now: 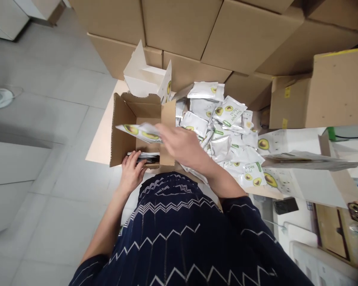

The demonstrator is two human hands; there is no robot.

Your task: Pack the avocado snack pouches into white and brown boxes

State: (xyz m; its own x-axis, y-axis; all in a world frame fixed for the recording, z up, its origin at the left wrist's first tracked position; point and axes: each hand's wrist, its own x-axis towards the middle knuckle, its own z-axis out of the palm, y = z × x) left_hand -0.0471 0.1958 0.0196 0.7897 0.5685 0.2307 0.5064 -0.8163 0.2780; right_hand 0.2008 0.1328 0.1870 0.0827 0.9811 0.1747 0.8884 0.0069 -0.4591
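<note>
Pale tabletop [103,137], grey tiled floor [59,222], right hand [180,143] pinching pouch [140,132], left hand [132,173] clasping box [119,147]

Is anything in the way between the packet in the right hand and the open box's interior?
Nothing visible blocks it: the right hand holds the avocado-printed packet over the cardboard box's open top. The left hand and the packets inside are at the near wall, off to one side.

Head cam, sole view on my remote feed: I look fwd & steeply down over the wearer's torso [179,246], v. close at btm ctr, to the open carton [119,139] at mid-dist., w/ stacked boxes [180,24] beyond at top & floor [68,214] at L.
</note>
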